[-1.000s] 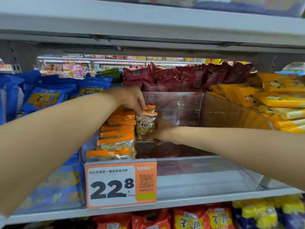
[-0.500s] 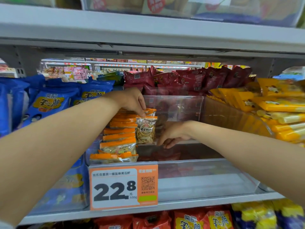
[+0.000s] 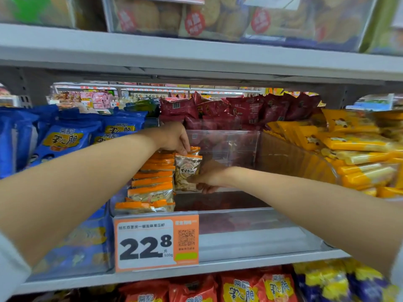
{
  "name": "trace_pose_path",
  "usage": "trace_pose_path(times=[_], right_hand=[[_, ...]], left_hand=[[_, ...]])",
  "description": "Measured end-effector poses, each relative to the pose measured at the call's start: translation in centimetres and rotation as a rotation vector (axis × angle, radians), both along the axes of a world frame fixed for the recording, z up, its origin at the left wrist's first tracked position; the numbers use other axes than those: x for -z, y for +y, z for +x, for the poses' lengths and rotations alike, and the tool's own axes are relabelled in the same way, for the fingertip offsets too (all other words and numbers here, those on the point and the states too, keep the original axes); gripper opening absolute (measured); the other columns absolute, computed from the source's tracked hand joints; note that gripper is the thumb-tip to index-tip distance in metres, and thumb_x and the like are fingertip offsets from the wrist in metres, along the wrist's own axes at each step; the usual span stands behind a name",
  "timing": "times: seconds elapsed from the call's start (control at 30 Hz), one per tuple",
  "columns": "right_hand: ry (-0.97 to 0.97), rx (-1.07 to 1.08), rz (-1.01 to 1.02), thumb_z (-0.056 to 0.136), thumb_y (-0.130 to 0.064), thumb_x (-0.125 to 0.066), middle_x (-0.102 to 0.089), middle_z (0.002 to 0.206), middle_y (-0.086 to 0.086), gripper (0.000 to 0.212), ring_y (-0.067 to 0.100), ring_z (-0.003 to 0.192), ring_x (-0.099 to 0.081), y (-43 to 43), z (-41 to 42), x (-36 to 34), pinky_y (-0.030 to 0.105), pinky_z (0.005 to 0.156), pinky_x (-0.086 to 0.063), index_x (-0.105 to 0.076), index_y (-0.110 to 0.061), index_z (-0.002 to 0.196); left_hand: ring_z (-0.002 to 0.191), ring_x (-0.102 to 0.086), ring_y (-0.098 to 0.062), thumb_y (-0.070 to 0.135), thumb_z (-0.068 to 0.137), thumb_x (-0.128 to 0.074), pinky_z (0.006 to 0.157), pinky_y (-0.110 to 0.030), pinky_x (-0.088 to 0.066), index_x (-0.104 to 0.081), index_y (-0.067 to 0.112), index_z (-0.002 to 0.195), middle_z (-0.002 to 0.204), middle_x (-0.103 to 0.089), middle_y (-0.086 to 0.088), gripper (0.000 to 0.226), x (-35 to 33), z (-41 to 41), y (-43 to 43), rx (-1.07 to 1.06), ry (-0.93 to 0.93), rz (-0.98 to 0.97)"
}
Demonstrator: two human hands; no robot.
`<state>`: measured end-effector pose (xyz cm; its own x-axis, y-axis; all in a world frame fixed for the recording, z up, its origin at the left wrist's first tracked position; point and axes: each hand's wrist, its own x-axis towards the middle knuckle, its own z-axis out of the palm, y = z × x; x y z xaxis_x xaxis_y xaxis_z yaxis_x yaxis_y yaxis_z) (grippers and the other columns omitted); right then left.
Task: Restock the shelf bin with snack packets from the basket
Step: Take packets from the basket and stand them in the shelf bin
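Two bare forearms come in from 8 and 4 o'clock and meet just above frame centre.

Lower shelf, 6 o'clock: red bags (image 3: 272, 288) with yellow print. Purple-and-yellow bags (image 3: 349, 282) at 5 o'clock.

Orange price tag (image 3: 156, 243) reading 22.8 hangs on the shelf edge at 6-7 o'clock, in front of the clear bin (image 3: 257, 223), whose front wall is see-through.

Inside the bin, along its left wall: row of packets (image 3: 152, 186), orange seals up, overlapping front to back.

Upright packet (image 3: 187, 171): clear, with orange top seal and round label. It stands in the bin just right of the row, touching it near the row's far end. Whether its bottom rests on the bin floor: cannot tell.

Left hand (image 3: 174, 138) reaches over the row from 10 o'clock, fingertips closed in a pinch on the upright packet's top seal.

Right hand (image 3: 212, 177) is at the packet's 3-4 o'clock, thumb on the front lower edge and fingers curled behind. It grips the lower right side. Both hands hold this one packet.

Blue bags (image 3: 63, 138) fill the neighbouring section at 9 o'clock. Yellow packets (image 3: 353, 144) are piled at 3 o'clock, against the bin's right wall.

Behind the bin's back wall, 12 o'clock: dark red bags (image 3: 246, 110). Beyond them, far shelves (image 3: 98, 97), blurred.

Top of frame: upper shelf (image 3: 196, 53) carrying clear boxes (image 3: 218, 16) of round biscuits with red stickers.
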<state>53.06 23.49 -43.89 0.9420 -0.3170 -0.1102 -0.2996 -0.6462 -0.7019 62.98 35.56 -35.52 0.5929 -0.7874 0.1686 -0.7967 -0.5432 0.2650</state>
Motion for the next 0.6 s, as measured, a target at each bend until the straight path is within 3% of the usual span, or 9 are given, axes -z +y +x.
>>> trace_pose_path(times=[0.1, 0.23, 0.33, 0.47, 0.6], right_hand=[[-0.042, 0.029, 0.003, 0.088, -0.035, -0.070, -0.067, 0.074, 0.007, 0.030, 0.012, 0.058, -0.063, 0.1, 0.3, 0.2, 0.024, 0.065, -0.060, -0.063, -0.006, 0.088], [-0.001, -0.017, 0.105, 0.087, -0.027, -0.073, -0.070, 0.081, 0.011, 0.026, 0.012, 0.059, -0.067, 0.1, 0.0, -0.2, 0.024, 0.068, -0.060, -0.064, -0.004, 0.096], [0.006, -0.047, 0.144, 0.085, -0.024, -0.074, -0.071, 0.090, 0.014, 0.028, 0.015, 0.067, -0.068, -0.4, -0.5, -0.6, 0.023, 0.071, -0.060, -0.065, -0.002, 0.100], [0.001, -0.086, 0.174, 0.083, -0.028, -0.077, -0.070, 0.083, 0.009, 0.025, 0.012, 0.062, -0.066, -0.8, -0.7, -0.7, 0.020, 0.065, -0.058, -0.065, -0.007, 0.090], [-0.024, -0.073, 0.186, 0.084, -0.032, -0.075, -0.070, 0.084, 0.009, 0.032, 0.012, 0.063, -0.065, -1.3, -0.4, -0.7, 0.022, 0.070, -0.058, -0.065, -0.005, 0.098]], left_hand=[[0.090, -0.064, -0.013, 0.011, 0.077, -0.080, 0.082, -0.031, -0.052, -0.077, 0.018, 0.089, 0.092, -0.072, 0.003, 0.015, 0.1, 0.4, -0.1, -0.007, -0.031, 0.006], [0.093, -0.060, -0.013, 0.010, 0.078, -0.079, 0.079, -0.026, -0.047, -0.075, 0.018, 0.086, 0.100, -0.070, 0.002, 0.012, 0.1, 0.6, -0.1, -0.047, -0.106, 0.061], [0.090, -0.059, -0.011, 0.011, 0.079, -0.078, 0.076, -0.025, -0.045, -0.075, 0.015, 0.092, 0.098, -0.069, 0.002, 0.014, -0.2, 0.5, -0.1, -0.027, -0.040, 0.037], [0.096, -0.061, -0.012, 0.023, 0.079, -0.079, 0.087, -0.027, -0.048, -0.075, 0.015, 0.098, 0.095, -0.069, 0.004, 0.021, -0.7, 0.5, 0.4, 0.008, 0.004, -0.017], [0.094, -0.060, -0.008, 0.035, 0.075, -0.080, 0.088, -0.029, -0.049, -0.076, 0.020, 0.092, 0.095, -0.069, 0.008, 0.024, -0.6, 0.4, 0.5, 0.031, 0.041, -0.016]])
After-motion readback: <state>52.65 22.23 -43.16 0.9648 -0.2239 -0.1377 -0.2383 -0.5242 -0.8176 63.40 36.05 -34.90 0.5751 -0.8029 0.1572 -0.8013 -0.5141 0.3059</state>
